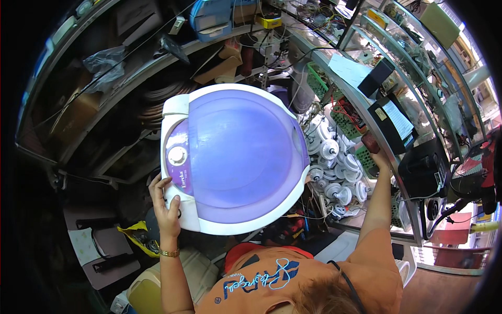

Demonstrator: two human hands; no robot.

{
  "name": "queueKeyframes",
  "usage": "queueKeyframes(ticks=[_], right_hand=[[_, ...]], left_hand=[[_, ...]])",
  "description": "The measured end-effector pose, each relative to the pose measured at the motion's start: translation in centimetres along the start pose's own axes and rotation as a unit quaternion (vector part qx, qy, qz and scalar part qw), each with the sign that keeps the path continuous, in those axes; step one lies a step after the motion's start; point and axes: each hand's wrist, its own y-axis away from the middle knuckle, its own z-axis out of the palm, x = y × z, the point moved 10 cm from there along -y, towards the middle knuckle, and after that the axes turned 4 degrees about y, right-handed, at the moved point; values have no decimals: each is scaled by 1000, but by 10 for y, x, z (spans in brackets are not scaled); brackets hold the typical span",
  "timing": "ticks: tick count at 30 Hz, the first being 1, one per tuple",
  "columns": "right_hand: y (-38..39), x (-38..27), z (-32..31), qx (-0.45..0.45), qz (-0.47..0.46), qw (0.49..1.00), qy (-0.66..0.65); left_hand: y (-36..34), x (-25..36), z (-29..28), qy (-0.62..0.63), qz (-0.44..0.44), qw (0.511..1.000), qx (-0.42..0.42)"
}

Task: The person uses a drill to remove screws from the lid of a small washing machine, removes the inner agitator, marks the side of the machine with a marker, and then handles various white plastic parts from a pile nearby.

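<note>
1. A small washing machine [235,157] with a white body and a round, translucent purple lid fills the middle of the view, seen from above; its lid is closed.
2. A glass-topped display counter, the surface [334,57], curves along the right side, carrying black boxes, papers and a green basket [317,78].
3. Dark shelves [94,94] on the left hold cardboard boxes, a plastic bag and coiled hoses.
4. A heap of white fan motors [334,167] lies between the machine and the counter, just beside the machine's right edge.
5. The person wears an orange shirt [293,277] at the lower edge.
6. The left hand [164,206] rests on the machine's lower left corner, fingers spread and loosely wrapped over the white rim, just below the control panel; a gold bracelet [169,253] sits on that wrist.
7. The right hand [377,153] reaches up to the counter edge and is clenched on a small dark reddish object [369,142], possibly a tool handle; it is too small to name.
8. A white round knob [177,155] sits on the machine's purple control panel, near the left hand but apart from it.
</note>
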Motion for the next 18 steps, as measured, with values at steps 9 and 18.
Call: queueKeyframes(ticks=[9, 18], right_hand=[[105, -95, -26, 256, 43, 954, 148], [201, -240, 90, 17, -96, 843, -530]], left_hand=[[4, -7, -10, 29, -13, 999, -4], [5, -39, 12, 335, -180, 922, -74]])
